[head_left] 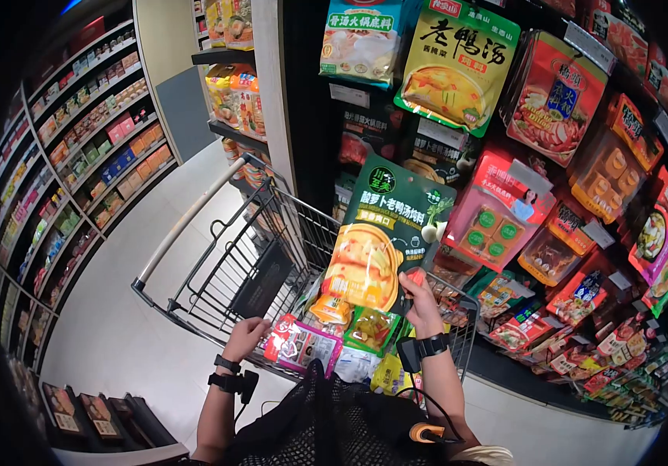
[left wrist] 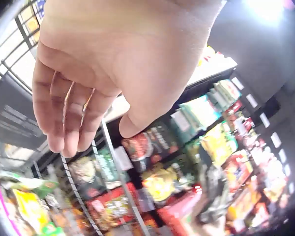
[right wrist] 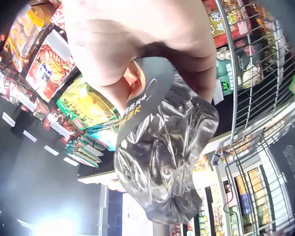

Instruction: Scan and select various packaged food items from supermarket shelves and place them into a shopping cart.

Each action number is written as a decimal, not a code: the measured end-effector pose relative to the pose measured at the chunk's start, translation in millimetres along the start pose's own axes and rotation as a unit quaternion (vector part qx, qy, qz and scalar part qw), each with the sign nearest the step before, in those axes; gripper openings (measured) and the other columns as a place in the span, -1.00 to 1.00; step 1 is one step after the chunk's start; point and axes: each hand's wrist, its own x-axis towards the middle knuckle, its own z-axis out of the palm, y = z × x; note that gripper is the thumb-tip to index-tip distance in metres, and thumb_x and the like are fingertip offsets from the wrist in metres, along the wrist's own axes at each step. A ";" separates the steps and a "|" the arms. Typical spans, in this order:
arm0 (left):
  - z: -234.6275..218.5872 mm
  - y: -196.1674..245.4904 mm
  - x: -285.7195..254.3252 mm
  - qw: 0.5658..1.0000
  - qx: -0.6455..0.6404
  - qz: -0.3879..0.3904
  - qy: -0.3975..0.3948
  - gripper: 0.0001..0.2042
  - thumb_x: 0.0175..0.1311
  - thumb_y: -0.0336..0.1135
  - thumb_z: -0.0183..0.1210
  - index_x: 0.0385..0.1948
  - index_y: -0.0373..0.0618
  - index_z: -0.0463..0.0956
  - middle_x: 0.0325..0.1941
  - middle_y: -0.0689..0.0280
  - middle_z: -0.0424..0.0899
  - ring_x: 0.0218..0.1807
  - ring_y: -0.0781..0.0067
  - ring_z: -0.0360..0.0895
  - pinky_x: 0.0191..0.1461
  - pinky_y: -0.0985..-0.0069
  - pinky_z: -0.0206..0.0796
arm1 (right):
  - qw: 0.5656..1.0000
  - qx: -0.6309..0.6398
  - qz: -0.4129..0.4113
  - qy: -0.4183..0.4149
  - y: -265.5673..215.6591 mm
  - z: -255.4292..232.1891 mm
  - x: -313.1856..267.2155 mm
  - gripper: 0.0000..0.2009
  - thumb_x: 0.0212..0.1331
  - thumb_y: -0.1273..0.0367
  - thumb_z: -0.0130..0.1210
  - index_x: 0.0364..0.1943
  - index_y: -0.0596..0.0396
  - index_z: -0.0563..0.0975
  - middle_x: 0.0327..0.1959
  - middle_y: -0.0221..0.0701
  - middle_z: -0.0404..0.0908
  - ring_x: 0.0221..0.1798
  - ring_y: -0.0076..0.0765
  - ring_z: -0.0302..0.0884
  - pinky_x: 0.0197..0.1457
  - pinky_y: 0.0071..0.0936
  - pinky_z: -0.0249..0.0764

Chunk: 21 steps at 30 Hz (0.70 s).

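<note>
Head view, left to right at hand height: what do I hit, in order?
Stocked aisle shelves → left hand → purple-edged packet in the cart → right hand → hanging food packs.

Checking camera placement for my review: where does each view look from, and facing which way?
Head: on the head, facing down and forward at the cart and hanging packs; shows left hand, right hand and forearms.
Left wrist: faces along the left palm and fingers, cart wires and packs beyond.
Right wrist: faces the right hand gripping a pouch, its shiny side visible.
Head and right wrist share that pouch; all three show cart and packs.
</note>
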 end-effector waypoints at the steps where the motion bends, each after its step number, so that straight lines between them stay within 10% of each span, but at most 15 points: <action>1: 2.1 20.8 -2.8 0.998 -0.006 0.039 -0.053 -0.70 0.29 -0.25 0.00 -0.20 -0.34 0.53 -0.30 0.26 0.65 -0.22 0.59 0.53 -0.13 0.63 0.34 | 1.000 0.002 0.004 0.003 0.7 0.8 -10.1 -0.86 0.11 0.38 0.17 -0.36 -0.03 0.41 -0.52 -0.66 0.35 -0.52 -0.72 0.24 -0.44 -0.74 0.21; 9: 55.1 136.1 2.8 0.893 -0.341 0.051 -0.290 -0.62 0.21 -0.23 0.17 -0.02 -0.24 0.39 -0.06 0.29 0.56 -0.06 0.54 0.52 0.03 0.55 0.37 | 0.991 -0.039 0.041 -0.117 10.9 18.8 -67.1 -0.86 0.04 0.43 0.23 -0.41 0.08 0.47 -0.54 -0.58 0.44 -0.53 -0.72 0.30 -0.46 -0.68 0.21; 21: 119.5 65.7 29.8 0.882 -0.366 -0.089 -0.283 -0.66 0.22 -0.31 0.15 -0.01 -0.24 0.39 -0.07 0.24 0.57 -0.06 0.45 0.55 0.02 0.47 0.43 | 0.979 -0.119 0.166 0.009 71.6 -32.3 -73.4 -0.68 0.02 0.27 0.28 -0.69 -0.04 0.36 -0.75 -0.61 0.33 -0.71 -0.70 0.19 -0.60 -0.70 0.06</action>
